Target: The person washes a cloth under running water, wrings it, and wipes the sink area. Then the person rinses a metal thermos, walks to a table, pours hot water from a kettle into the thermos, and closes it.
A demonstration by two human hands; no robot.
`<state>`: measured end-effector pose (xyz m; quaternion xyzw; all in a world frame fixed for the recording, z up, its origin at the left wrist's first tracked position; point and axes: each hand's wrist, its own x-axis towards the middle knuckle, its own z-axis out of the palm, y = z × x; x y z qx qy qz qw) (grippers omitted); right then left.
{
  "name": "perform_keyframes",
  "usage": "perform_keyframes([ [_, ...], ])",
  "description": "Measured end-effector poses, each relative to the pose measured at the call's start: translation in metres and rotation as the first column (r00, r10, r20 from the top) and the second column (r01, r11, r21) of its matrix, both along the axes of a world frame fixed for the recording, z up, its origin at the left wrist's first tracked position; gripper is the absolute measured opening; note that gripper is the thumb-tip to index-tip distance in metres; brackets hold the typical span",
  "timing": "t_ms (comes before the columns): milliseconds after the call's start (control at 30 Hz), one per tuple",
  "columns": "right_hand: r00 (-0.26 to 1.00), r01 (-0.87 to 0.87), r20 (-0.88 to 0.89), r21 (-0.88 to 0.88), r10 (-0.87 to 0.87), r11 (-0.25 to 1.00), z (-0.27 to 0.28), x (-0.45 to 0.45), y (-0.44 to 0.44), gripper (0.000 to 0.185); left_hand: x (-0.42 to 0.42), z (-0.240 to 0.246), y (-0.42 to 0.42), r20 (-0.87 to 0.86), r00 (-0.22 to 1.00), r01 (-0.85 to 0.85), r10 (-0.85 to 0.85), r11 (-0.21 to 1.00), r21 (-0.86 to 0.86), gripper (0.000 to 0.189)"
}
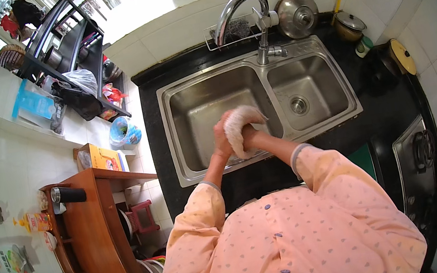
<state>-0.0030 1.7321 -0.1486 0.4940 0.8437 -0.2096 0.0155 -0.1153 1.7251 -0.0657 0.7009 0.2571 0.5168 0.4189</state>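
Note:
A whitish, damp-looking cloth (pixel 235 130) is bunched between my two hands above the near side of the left basin (pixel 198 114) of a stainless steel double sink. My left hand (pixel 221 135) grips its left side. Around my right hand (pixel 248 132) the cloth curls over the top, so most of those fingers are hidden. Behind the sink rises a chrome gooseneck faucet (pixel 263 48), its spout turned toward the left basin. The smaller right basin (pixel 304 80) has a drain strainer (pixel 299 105).
A wire rack (pixel 211 39) holding a steel-wool scourer hangs by the faucet. Beside it leans a metal pot lid (pixel 298 14). Pots (pixel 350 23) line the black counter's right side, near a gas stove (pixel 414 165). A wooden cabinet (pixel 91 225) and black shelf (pixel 72 52) stand left.

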Motion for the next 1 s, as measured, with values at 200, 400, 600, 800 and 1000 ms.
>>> perform_keyframes([
  [200, 0.56, 0.128, -0.785, -0.236, -0.266, 0.963, 0.049, 0.013, -0.023, 0.049, 0.009, 0.039, 0.002, 0.066, 0.998, -0.026, 0.026, 1.0, -0.005, 0.044],
  [400, 0.569, 0.292, -0.778, -0.113, -0.267, 0.95, 0.05, 0.012, -0.03, 0.058, 0.037, 0.066, -0.001, 0.971, 0.24, 0.736, -0.004, 0.652, -0.179, 0.048],
  [600, 0.286, 0.243, -0.906, -0.246, -0.311, 0.938, 0.051, -0.007, -0.039, 0.055, 0.039, 0.049, 0.01, 0.925, 0.377, 0.777, 0.045, 0.528, -0.342, 0.05],
  [800, 0.325, 0.311, -0.899, -0.191, -0.293, 0.931, 0.057, -0.01, -0.046, 0.05, 0.047, 0.043, -0.004, 0.017, 1.0, 0.004, 0.0, 0.978, -0.209, 0.026],
  [1000, 0.393, 0.361, -0.884, -0.104, -0.253, 0.927, 0.077, 0.045, -0.051, 0.046, 0.036, 0.046, -0.019, -0.089, 0.994, 0.064, -0.066, 0.997, -0.031, 0.03],
])
